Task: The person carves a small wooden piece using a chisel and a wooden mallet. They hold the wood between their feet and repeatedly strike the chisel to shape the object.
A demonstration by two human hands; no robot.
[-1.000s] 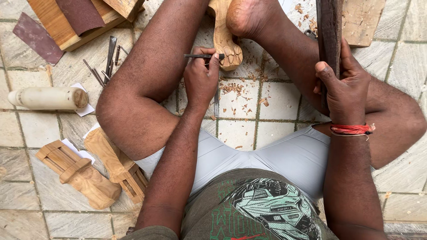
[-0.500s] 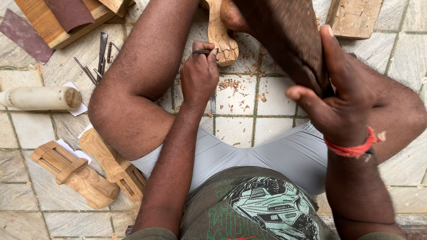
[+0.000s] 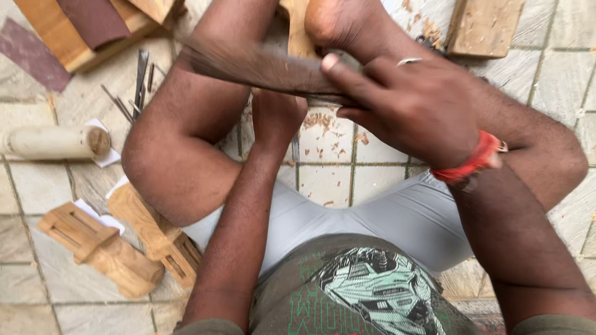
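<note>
- Right hand [image 3: 410, 105] is gripping a blurred dark wooden mallet [image 3: 261, 68], crossing above the left hand [image 3: 276, 115].
- Left hand is closing around a chisel [image 3: 295, 149], mostly hidden, at the pale carving [image 3: 298, 34] under the foot [image 3: 338, 22].
- Striking squarely is probably keeping the cut clean.

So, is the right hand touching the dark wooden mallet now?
Touching. The head view shows the right hand wrapped around the dark mallet, its fingers lying directly on the wood with no gap, though the mallet is blurred.
</note>
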